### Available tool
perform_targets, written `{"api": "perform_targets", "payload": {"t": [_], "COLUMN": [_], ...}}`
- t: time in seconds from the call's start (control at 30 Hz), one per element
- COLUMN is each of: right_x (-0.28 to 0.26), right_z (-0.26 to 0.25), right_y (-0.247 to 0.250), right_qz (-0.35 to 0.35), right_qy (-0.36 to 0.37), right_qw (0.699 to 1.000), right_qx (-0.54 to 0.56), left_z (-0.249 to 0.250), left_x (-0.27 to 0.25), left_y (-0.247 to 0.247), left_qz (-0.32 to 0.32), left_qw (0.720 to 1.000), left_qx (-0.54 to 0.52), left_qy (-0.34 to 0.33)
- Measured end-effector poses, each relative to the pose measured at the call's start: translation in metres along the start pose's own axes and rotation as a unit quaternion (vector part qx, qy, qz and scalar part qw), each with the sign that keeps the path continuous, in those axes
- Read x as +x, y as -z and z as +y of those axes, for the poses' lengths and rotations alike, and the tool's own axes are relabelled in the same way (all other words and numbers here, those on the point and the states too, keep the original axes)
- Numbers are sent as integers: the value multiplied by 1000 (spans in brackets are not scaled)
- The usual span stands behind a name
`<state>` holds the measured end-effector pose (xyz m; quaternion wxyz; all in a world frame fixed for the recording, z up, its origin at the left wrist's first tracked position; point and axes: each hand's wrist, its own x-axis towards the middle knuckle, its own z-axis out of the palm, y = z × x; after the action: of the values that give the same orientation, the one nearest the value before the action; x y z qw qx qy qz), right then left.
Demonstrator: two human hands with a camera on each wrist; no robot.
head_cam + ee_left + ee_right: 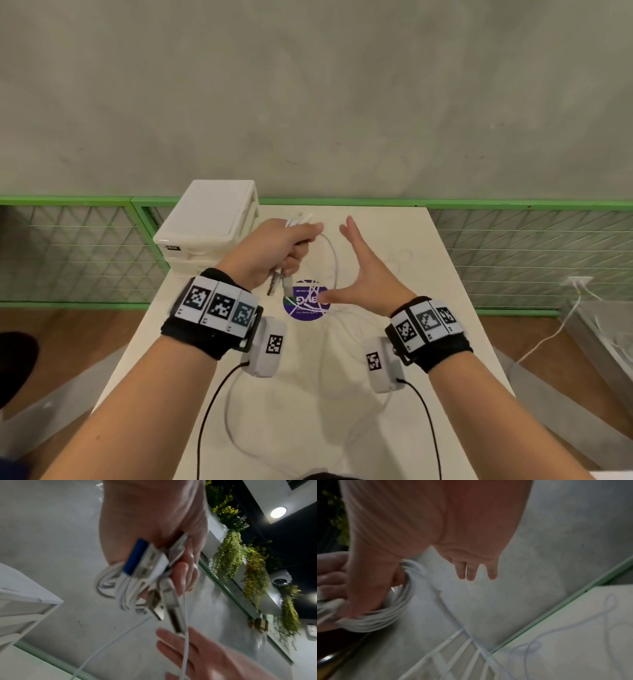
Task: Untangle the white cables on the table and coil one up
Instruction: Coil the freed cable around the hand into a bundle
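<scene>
The left hand (274, 253) is raised above the far-left part of the table (394, 428), its fingers (181, 574) curled round a bundle of white cable loops (116, 588). Several plugs (156, 605) stick out of the fist toward the person, one with a blue insert (135, 557). From this bundle a single free strand (334, 260) leaves at about 3 o'clock, arcs over, and drops toward 6 o'clock to the purple sticker (305, 301), where thin strands cross.

The right hand (363, 274) holds nothing. Its fingers (352, 233) are straight and spread, thumb (329, 296) pointing at 9 o'clock, palm facing the left hand. The free strand hangs in the gap between the two hands, just beside the right palm. The left wrist view shows it running across the right fingers, though whether it touches them cannot be told through the blur.

The long axis of the strand runs roughly from 12 to 6 o'clock, from the fist down to the table. The right hand is the nearer free hand, and the strand lies at its 9 o'clock. Judging from this layout, the coil is partly made, and the next move calls for the right fingers to close on the strand and bring it over the bundle.

More loose cable (329, 377) lies on the table near the person, faint against the pale top. A white drawer box (212, 222) stands at 10 o'clock.
</scene>
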<state>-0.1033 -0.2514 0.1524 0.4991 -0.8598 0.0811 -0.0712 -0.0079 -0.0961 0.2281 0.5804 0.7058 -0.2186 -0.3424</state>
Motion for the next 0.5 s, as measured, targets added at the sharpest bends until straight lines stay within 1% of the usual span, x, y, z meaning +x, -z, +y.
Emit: {"api": "perform_targets", "payload": {"t": [0.03, 0.1, 0.17, 0.23, 0.27, 0.33, 0.4, 0.5], "right_x": [1, 5, 6, 5, 5, 5, 9, 17], "right_z": [-3, -6, -9, -11, -15, -24, -27, -25], "right_y": [-7, -16, -10, 3, 8, 15, 15, 10], "right_qz": [-5, -4, 48, 95, 104, 102, 93, 45], "right_qy": [11, 36, 62, 78, 83, 103, 120, 112], "right_qw": [999, 999, 997, 991, 988, 985, 985, 992], "right_qx": [45, 40, 26, 53, 72, 93, 80, 47], "left_z": [0, 0, -2, -7, -10, -15, -16, -12], "left_x": [-1, -2, -4, -7, -9, -13, -15, -18], "left_y": [-4, -7, -6, -3, -3, -5, -9, -14], "left_qz": [-7, -20, -37, -58, -70, -98, -127, -185], "left_qw": [1000, 999, 998, 994, 991, 987, 986, 979], "left_qx": [11, 28, 50, 86, 105, 120, 100, 80], "left_qy": [2, 7, 18, 34, 41, 45, 38, 34]}}
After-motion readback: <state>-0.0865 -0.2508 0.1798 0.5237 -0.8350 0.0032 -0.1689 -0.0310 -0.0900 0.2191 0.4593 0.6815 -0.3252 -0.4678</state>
